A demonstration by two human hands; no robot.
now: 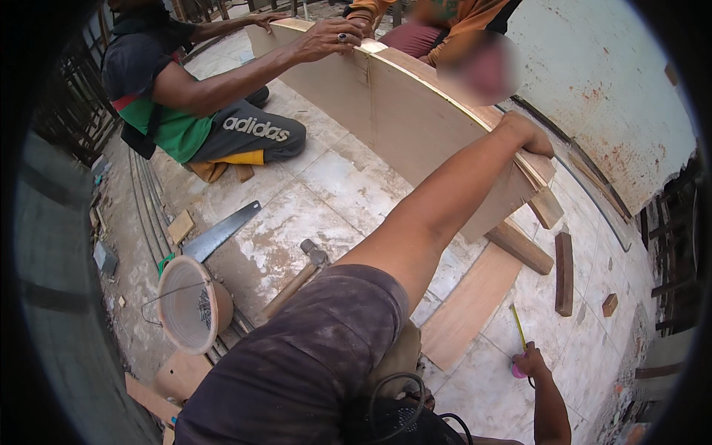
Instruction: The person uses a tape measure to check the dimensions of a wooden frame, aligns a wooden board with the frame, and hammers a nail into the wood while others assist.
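Note:
A long plywood panel (404,119) stands on edge, with wooden strips along its top. My left arm reaches across to it, and my left hand (528,135) is closed over the top edge near its right end. Low on the right, my right hand (531,360) grips a pink tape measure (518,369). A short length of its yellow blade (518,324) sticks out above the floor. One kneeling person rests a ringed hand (330,41) on the panel's far left part. Another person in an orange sleeve (475,22) leans behind it.
A bucket (222,308) of nails, a handsaw (222,231) and a hammer (297,280) lie to the left. Around the panel's near end are a flat plank (475,308), timber pieces (564,274) and a small block (610,305). A pale wall sheet (601,96) stands right.

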